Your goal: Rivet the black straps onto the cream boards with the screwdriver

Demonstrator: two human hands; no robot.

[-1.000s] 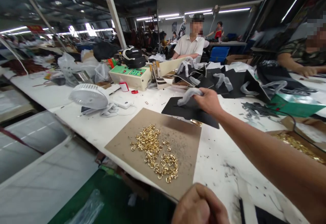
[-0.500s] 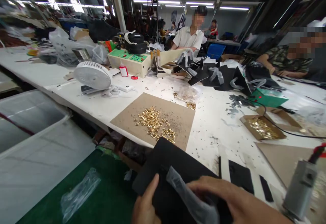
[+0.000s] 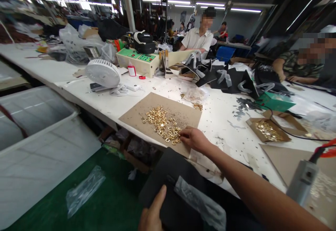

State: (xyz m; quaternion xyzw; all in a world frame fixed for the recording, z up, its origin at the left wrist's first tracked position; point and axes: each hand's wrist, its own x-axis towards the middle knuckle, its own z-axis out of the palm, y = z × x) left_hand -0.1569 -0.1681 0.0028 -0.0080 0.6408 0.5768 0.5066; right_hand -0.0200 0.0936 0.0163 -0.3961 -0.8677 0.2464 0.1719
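Note:
A flat black panel [image 3: 174, 168] with a plastic-wrapped strap [image 3: 201, 201] on its face is in my left hand [image 3: 154, 210]. The thumb presses on the panel's near side and my other left fingers are hidden beneath it. My right hand [image 3: 193, 138] reaches over the table, its fingers drawn together at the right edge of a pile of small gold metal rings [image 3: 157, 115]. The fingertips touch the rings there; whether one is pinched between them is hidden. Under the pile lies a brown cardboard sheet [image 3: 136, 108] speckled with dark bits.
A white fan [image 3: 102, 72] and a cream machine with green panels [image 3: 147, 64] stand at the back left. Black pieces [image 3: 223, 80] are heaped behind. On the right are a box of gold parts [image 3: 267, 131] and a grey metal tool [image 3: 301, 182]. Two people sit across the table.
My right hand has left the black panel and moved forward to the gold rings. My left hand still holds the panel. The view has shifted slightly.

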